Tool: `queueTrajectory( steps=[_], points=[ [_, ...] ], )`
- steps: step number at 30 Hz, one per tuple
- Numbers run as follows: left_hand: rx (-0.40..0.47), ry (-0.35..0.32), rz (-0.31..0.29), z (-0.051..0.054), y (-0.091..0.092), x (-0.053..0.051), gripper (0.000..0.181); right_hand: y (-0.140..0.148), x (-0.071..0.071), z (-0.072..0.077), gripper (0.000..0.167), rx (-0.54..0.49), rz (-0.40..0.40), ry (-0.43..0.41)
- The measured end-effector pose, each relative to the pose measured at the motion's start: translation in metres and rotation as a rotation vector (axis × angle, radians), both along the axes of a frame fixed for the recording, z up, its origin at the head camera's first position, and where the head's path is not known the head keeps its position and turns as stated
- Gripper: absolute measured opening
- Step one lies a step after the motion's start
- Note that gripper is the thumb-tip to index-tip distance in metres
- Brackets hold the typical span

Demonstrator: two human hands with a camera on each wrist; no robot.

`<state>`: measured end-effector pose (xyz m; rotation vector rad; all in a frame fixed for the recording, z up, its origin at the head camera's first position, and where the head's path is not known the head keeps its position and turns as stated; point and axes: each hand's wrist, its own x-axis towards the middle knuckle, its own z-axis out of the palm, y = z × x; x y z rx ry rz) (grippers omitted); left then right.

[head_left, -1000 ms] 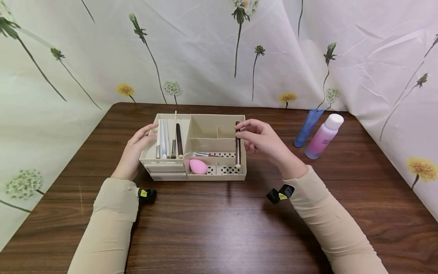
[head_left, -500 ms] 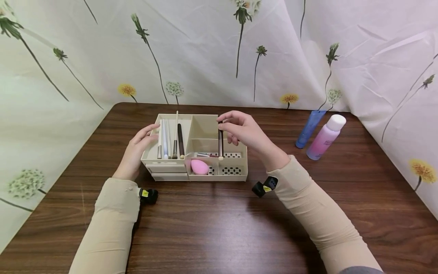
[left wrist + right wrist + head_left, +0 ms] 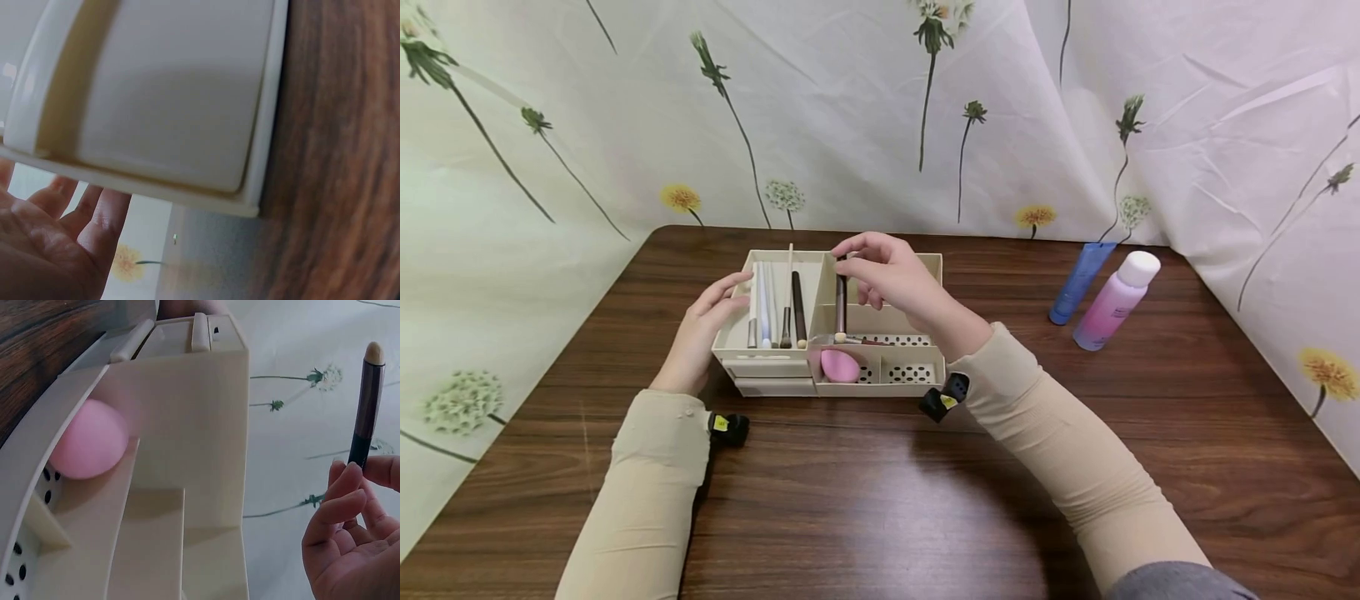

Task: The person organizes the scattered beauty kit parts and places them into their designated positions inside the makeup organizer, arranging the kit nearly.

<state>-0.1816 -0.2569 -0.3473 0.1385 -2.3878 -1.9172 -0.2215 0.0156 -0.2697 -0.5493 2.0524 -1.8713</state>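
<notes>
My right hand pinches a dark makeup brush near its upper end, between thumb and fingers. Its pale rounded tip points down, above the middle of the cream organizer. The right wrist view shows the same brush clear of the organizer's walls. At the organizer's left side is my left hand, its fingers extended and the fingertips at the upper rim. The left wrist view has those fingers beside the organizer's wall. Several brushes lie in the left compartment.
A pink makeup sponge sits in a front compartment. Another slim item lies in the row behind it. On the table's right stand a blue tube and a pink bottle with a white cap. Flowered cloth hangs behind.
My right hand has carried the brush leftward across the organizer, from its right wall to near the central divider. The left hand has stayed at the left side.
</notes>
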Motion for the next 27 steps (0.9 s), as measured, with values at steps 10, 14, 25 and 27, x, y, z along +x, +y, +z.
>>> queueTrajectory(
  steps=[10,14,25,27],
  points=[
    [-0.006,-0.012,-0.004,0.001,0.001,0.001,0.048,-0.029,-0.006,0.003,0.02,0.043,0.02,-0.003],
    [0.002,-0.016,-0.004,0.001,0.001,0.001,0.048,-0.038,-0.009,0.003,0.021,0.069,0.022,0.0],
    [0.015,-0.024,-0.004,0.003,0.002,0.002,0.048,-0.051,-0.021,-0.008,0.025,0.16,-0.001,-0.002],
    [0.013,-0.024,-0.003,0.003,0.003,0.002,0.048,-0.052,-0.023,-0.009,0.026,0.18,0.007,0.001]
  ],
)
